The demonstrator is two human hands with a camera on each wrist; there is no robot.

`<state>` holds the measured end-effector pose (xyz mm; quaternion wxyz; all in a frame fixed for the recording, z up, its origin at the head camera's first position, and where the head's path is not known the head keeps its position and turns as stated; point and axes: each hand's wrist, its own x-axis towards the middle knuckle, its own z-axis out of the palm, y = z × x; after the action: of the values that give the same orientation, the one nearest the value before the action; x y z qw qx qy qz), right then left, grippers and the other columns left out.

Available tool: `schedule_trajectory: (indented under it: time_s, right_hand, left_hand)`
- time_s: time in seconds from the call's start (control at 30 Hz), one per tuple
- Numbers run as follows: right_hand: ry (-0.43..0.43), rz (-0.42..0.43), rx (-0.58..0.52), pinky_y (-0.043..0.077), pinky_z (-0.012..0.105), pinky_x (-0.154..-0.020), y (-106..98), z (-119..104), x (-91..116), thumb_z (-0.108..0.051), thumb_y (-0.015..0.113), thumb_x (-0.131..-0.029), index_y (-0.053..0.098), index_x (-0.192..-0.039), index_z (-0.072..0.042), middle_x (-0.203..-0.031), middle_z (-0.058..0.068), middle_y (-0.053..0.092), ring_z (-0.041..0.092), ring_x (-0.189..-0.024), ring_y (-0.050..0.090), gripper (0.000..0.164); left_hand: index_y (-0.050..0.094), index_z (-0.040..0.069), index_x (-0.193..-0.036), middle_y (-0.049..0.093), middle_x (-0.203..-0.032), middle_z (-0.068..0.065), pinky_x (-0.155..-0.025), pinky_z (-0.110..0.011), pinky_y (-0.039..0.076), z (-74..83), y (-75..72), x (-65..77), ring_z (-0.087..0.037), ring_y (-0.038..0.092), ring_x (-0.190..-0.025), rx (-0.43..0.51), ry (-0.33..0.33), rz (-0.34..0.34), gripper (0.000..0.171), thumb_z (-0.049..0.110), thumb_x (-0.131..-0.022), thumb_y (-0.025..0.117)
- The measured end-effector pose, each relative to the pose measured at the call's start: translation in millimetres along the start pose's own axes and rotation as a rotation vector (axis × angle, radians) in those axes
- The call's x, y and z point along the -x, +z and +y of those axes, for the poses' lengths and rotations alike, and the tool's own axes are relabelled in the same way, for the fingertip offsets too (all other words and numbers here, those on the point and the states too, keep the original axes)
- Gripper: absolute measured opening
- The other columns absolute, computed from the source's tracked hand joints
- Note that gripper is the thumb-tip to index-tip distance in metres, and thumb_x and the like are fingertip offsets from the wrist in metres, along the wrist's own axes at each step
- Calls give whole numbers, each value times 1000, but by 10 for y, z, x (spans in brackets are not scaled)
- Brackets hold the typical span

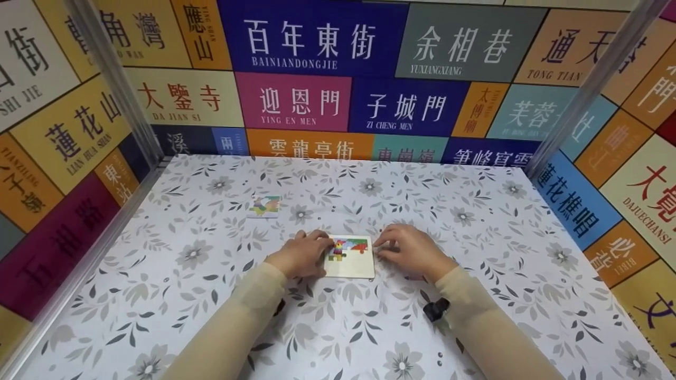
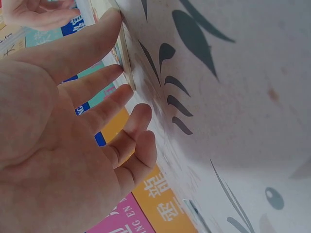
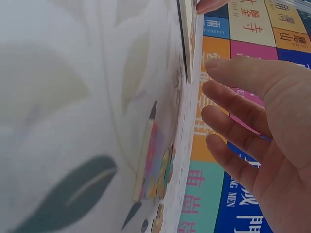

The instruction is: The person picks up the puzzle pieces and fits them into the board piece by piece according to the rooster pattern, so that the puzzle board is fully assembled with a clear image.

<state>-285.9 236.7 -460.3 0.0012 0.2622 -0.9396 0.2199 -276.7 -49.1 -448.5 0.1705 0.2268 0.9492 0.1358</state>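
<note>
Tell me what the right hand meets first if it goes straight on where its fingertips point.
Probably the right edge of the puzzle board, just beyond the fingertips of the right hand; exact height is unclear.

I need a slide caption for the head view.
Left hand and right hand flank a partly filled jigsaw board on a floral-print table; a small colourful picture lies beyond.

I can see the left arm [image 1: 227, 324] and the right arm [image 1: 488, 319] both reaching forward, slanting in toward each other. The left hand [image 1: 302, 254] has its thumb [image 2: 104, 31] spread from its fingers, the last two bent most. The right hand [image 1: 413, 251] faces it, apart, fingers loosely bent.
</note>
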Motion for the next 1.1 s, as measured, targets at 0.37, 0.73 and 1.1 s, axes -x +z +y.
schedule_trajectory:
  time_s: [0.37,0.73,1.1]
  right_hand:
    - [60,5,-25,52,35,-78,-30,56,91,-20,80,-90,81,-107,-20,-106,-4,73,12,-88,62,17]
    - [79,4,-43,52,37,-84,-75,138,153,-22,80,-91,81,-108,-19,-107,-8,72,13,-92,63,17]
    - [70,12,7,54,42,-86,-153,250,207,-18,78,-91,81,-107,-17,-112,0,73,20,-95,67,16]
  left_hand:
    - [50,19,-153,43,-160,-4,-114,-52,39,-8,36,12,-35,43,-137,-30,30,12,72,26,-89,82]
    - [48,22,-155,40,-162,-1,-115,-53,39,9,31,16,-33,41,-140,6,-12,-9,74,26,-90,81]
    - [47,22,-155,40,-163,-2,-114,-54,40,-9,12,5,-34,42,-139,-8,-3,-1,74,26,-90,81]
